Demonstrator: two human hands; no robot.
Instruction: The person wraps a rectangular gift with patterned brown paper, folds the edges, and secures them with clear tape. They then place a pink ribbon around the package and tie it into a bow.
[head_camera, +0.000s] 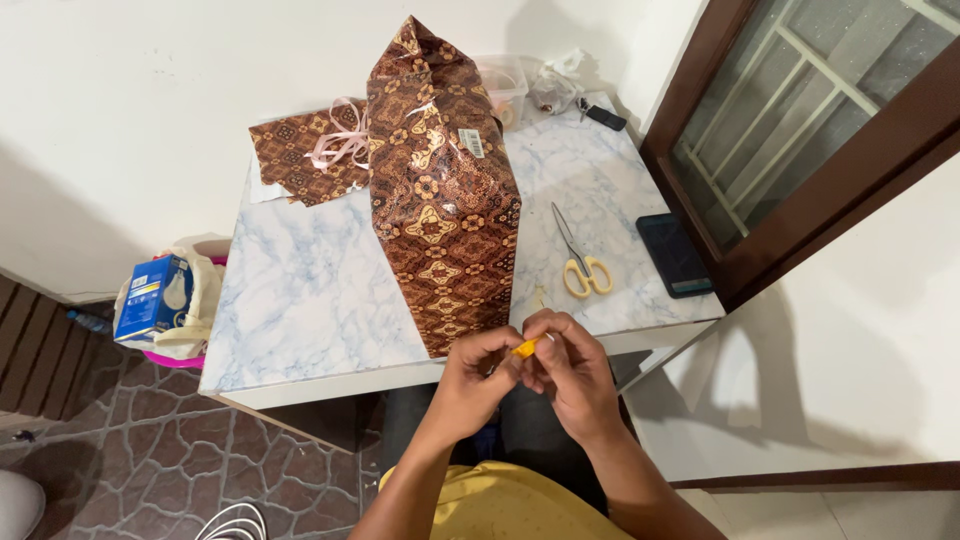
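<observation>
Small yellow-orange object (524, 348), pinched between both hands just off the near edge of the table (300, 300) — too small to identify. Left hand (478, 385) curled, fingertips closed on it; right hand (570, 372) folded over from the other side, gripping too. Right behind them stands the tall box wrapped in brown batik-patterned paper (440, 200). Yellow-handled scissors (580, 262) lie to its right, a dark phone (674, 254) beyond, near the table's edge.
</observation>
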